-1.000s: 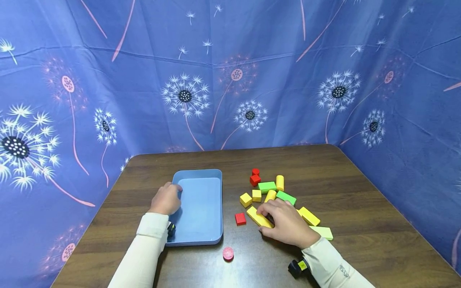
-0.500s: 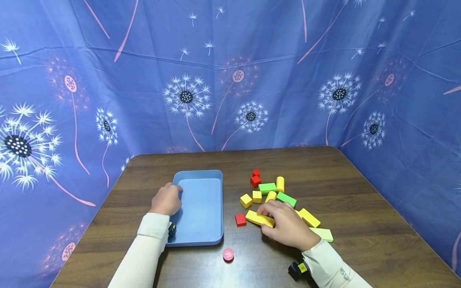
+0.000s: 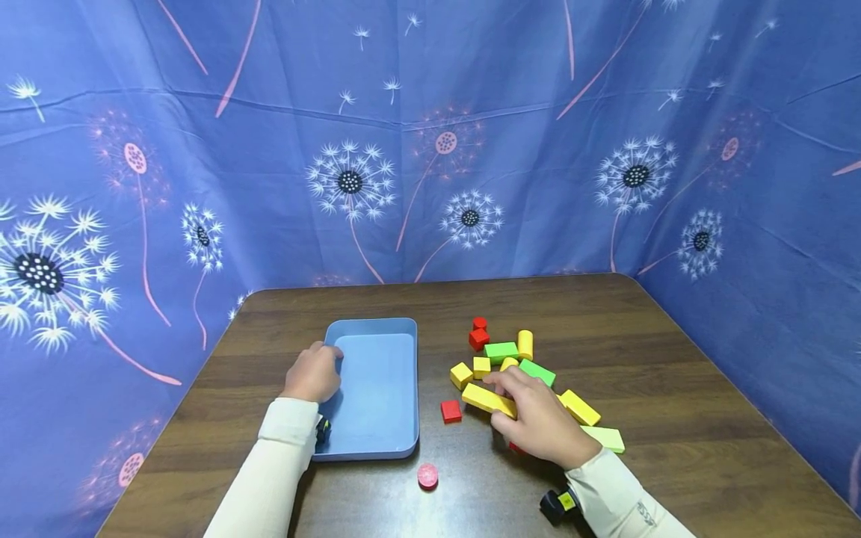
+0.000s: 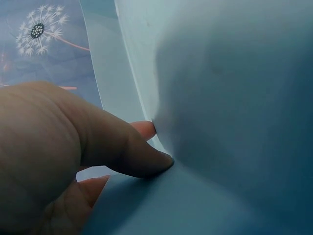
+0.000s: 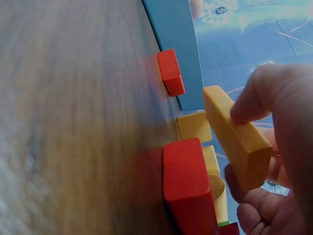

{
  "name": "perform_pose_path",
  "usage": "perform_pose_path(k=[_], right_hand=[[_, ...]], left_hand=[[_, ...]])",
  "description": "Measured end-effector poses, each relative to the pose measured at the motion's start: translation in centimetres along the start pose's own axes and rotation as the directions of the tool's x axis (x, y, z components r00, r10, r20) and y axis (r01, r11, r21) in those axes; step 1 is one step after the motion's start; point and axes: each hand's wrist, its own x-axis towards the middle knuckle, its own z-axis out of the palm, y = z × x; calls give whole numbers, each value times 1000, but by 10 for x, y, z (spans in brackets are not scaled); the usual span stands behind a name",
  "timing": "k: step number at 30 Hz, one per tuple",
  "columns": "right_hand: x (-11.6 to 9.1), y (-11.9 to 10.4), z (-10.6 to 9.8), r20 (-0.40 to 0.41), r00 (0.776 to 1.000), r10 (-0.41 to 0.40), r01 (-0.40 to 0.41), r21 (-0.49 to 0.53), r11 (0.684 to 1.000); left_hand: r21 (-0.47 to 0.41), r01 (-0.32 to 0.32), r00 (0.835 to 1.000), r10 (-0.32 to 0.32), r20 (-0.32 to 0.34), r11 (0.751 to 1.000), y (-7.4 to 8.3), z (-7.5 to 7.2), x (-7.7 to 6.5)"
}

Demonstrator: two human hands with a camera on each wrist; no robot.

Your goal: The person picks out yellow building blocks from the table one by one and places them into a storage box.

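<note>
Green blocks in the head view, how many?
3: one green block left of the far yellow cylinder, another just beyond the right hand, a pale green block to that hand's right. The hand may hide more.

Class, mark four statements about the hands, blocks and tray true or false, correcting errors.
1. The right hand holds a yellow rectangular block. True.
2. The left hand grips a green block. False: the left hand grips the blue tray.
3. In the head view, a red block lies between the blue tray and the yellow rectangular block. True.
4. A pink disc lies inside the blue tray. False: the pink disc lies on the wooden table.
</note>
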Motion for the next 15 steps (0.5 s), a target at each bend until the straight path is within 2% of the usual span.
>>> perform_pose_path(k=[5,15], right_hand=[[2,-3,-1,-23,1000,2,-1,7,1000],[3,-2,-1,-81,996,45,-39,65,997]], left_hand=[[-1,0,1000,0,-11,1000,-3,1,-2],[22,15,1000,-14,-13,1000,2,0,0]])
